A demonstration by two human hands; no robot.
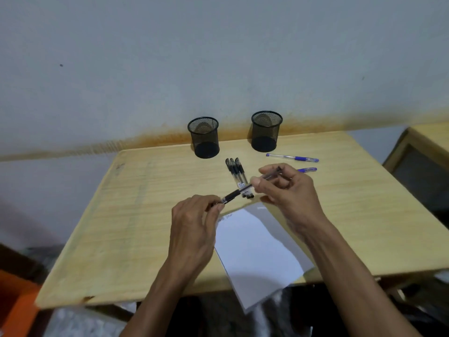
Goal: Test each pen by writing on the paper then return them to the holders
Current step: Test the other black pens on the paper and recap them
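A black pen (239, 190) hangs slanted above the table between both hands. My right hand (289, 188) pinches its clear barrel; my left hand (196, 222) grips its black tip end, where a cap may sit. Three black pens (235, 170) lie side by side behind it. Two blue pens lie to the right: one in full view (292, 157), the other (308, 169) half hidden by my right hand. A white paper (255, 249) with a short scribble at its top lies under my hands. Two black mesh holders (205, 137) (266, 131) stand at the back, empty.
The wooden table (126, 215) stands against a grey wall. The paper's near corner hangs over the table's front edge. Another wooden piece of furniture (422, 152) stands at the right. An orange object (14, 307) sits low at the left.
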